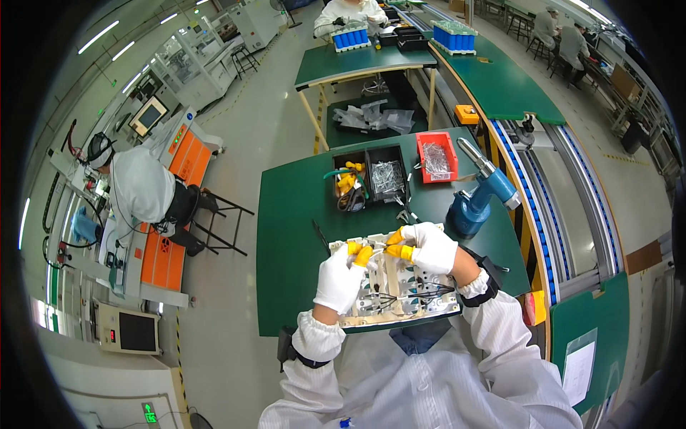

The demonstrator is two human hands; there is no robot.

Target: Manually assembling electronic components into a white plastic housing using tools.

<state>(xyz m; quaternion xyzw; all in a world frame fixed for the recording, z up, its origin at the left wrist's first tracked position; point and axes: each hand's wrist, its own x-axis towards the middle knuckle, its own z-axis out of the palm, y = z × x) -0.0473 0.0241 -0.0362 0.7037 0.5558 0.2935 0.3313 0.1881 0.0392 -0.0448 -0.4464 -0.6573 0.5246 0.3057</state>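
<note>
A cream-coloured frame point(389, 314) with metal plates and thin black wires lies at the near edge of the green table. My left hand point(339, 279), in a white glove with yellow fingertips, is closed in a pinch over its far left part. Gloved the same way, my right hand point(432, 249) pinches close beside it, over the far middle. The fingertips of both hands nearly meet around something small and thin that I cannot make out. Beyond my right hand, a blue pneumatic rivet gun point(471, 207) stands upright with its nose tilted up and away to the left.
A red bin point(437, 175) and a black bin point(388, 194) hold many rivets. Yellow-handled tools point(348, 187) fill another black bin. A conveyor point(529, 179) runs along the right. One person point(143, 186) works at a machine on the left; another point(350, 14) is at the far table.
</note>
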